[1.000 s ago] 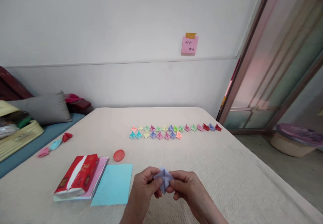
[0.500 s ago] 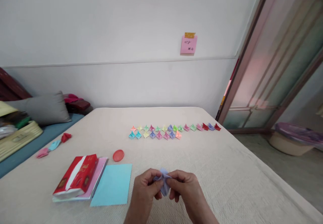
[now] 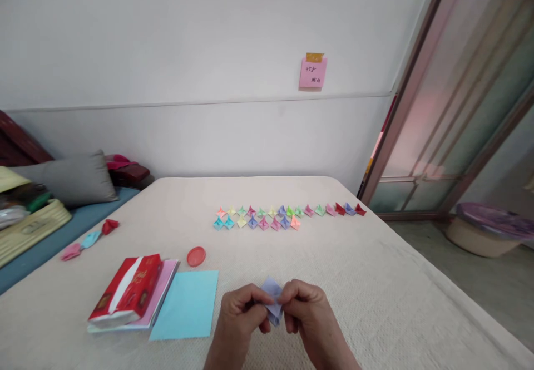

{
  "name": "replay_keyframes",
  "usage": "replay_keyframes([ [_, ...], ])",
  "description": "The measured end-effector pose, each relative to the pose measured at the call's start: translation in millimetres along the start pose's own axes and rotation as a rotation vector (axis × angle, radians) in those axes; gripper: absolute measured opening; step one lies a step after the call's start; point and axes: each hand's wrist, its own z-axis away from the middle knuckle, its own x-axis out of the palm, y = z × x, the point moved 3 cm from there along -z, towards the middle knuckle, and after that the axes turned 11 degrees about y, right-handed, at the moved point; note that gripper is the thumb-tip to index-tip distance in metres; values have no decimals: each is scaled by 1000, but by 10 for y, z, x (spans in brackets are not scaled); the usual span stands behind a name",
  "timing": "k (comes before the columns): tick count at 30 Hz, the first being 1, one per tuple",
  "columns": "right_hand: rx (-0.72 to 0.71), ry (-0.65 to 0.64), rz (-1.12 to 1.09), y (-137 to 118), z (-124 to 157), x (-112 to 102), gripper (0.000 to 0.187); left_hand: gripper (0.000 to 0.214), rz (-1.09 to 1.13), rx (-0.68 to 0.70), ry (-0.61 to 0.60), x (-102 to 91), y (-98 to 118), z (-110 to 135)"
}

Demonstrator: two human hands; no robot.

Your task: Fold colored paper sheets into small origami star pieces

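Observation:
A lavender folded paper piece [image 3: 272, 297] is pinched between my left hand [image 3: 238, 313] and my right hand [image 3: 307, 309], low above the beige quilted cover [image 3: 375, 281]. My fingers hide part of it. To the left of my hands lies a flat sheet of light blue paper [image 3: 186, 306]. Beyond it, a red tissue packet [image 3: 126, 289] rests on a pink booklet [image 3: 166, 284]. Two rows of small folded paper pieces [image 3: 267, 218] in many colours stand farther ahead on the cover.
A round red lid [image 3: 196, 256] lies near the blue sheet. Several folded pieces [image 3: 89, 240] sit on a blue mat at the left, by a yellow basket [image 3: 33, 233] and a grey cushion [image 3: 70, 179]. A glass door and a round tub stand at the right, beyond the cover's edge.
My hands have drawn closer together, and the lavender piece now looks narrower and more folded together. The surrounding objects have not moved.

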Motion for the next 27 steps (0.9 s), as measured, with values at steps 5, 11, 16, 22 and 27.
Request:
replay_keyframes([
  [5, 58, -44, 1, -10, -6, 6, 12, 22, -74, 54, -80, -24, 41, 25],
  [11, 85, -98, 26, -76, 24, 28, 12, 18, -91, 50, -116, -35, 84, 0],
  [16, 69, -112, 72, -77, 18, 27, 16, 6, -144, 34, -36, -31, 31, -34],
  [22, 49, -113, 61, -88, 16, 52, 11, 7, -160, 59, 14, -9, -63, -40],
  [27, -16, -113, 60, -99, 22, 88, 14, 13, -125, 74, 23, -11, -27, -31],
])
